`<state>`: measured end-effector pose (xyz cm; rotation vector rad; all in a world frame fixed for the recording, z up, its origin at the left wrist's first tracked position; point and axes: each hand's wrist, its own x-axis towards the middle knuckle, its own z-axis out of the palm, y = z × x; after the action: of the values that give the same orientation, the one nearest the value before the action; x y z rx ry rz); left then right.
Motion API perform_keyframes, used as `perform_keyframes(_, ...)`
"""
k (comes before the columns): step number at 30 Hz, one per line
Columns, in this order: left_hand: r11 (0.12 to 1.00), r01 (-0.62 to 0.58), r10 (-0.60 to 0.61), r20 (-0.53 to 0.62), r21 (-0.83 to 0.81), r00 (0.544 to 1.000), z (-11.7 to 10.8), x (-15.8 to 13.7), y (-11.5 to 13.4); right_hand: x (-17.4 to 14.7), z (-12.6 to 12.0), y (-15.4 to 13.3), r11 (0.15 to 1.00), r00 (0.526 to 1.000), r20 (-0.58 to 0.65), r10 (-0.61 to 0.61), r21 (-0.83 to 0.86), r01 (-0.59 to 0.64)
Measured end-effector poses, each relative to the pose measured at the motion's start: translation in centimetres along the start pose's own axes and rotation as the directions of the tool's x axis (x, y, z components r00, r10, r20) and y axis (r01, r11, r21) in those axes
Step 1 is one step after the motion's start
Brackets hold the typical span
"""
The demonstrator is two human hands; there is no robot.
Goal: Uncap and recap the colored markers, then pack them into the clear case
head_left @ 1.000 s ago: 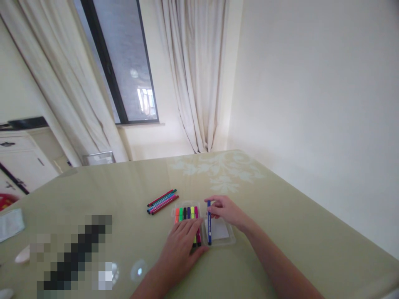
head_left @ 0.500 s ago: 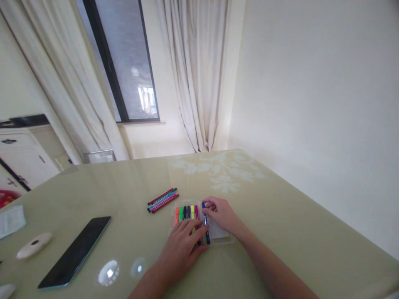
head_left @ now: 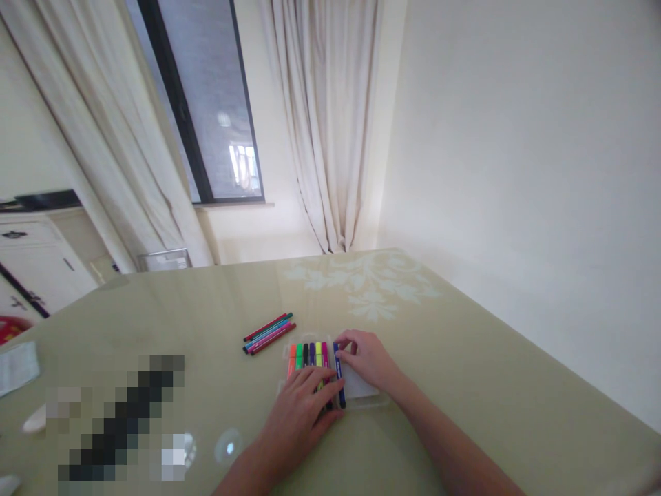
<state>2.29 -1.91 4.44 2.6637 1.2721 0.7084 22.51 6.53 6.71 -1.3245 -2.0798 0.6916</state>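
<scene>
A clear plastic case (head_left: 285, 351) lies unfolded on the table, its left half holding a row of several coloured markers (head_left: 299, 353). My left hand (head_left: 304, 399) rests across that row with fingers stretched out, hiding the markers' lower parts. My right hand (head_left: 368, 355) pinches the upper end of a blue marker (head_left: 339, 375) between thumb and fingers. This marker stands at the right of the row, along the case's fold, and my left fingertips are close to its lower half. Whether they touch it I cannot tell. Under my right hand is a whitish sheet (head_left: 361, 387) in the case's other half.
Several slim felt-tip pens (head_left: 269, 333) lie in a bundle beyond the case, to its left. A long dark shape (head_left: 129, 420), blurred into blocks, lies at the left of the table (head_left: 217, 296). A pale cloth or tissue (head_left: 18, 366) is at the left edge.
The blue marker has shifted slightly left and toward me, closer to the row, with my right hand moving along. My left hand stays almost in place over the markers.
</scene>
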Motion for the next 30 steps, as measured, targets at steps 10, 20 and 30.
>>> perform_keyframes(10, 0.998, -0.06, 0.061, -0.003, 0.009, 0.998, -0.1, 0.3, 0.1, -0.2, -0.5, 1.1, 1.0, 0.995, 0.096, -0.013, -0.009, 0.014)
perform_keyframes(20, 0.996, -0.022, 0.017, 0.059, 0.087, 0.998, -0.7, 1.0, 1.0, -0.1, -0.3, 1.1, 1.0, 0.997, 0.081, -0.006, -0.023, 0.008)
perform_keyframes(30, 0.981, 0.168, -0.18, -0.128, -0.097, 0.975, -1.8, 0.7, -2.1, -0.1, -0.6, 1.2, 0.998, 0.994, 0.09, -0.057, -0.027, 0.059)
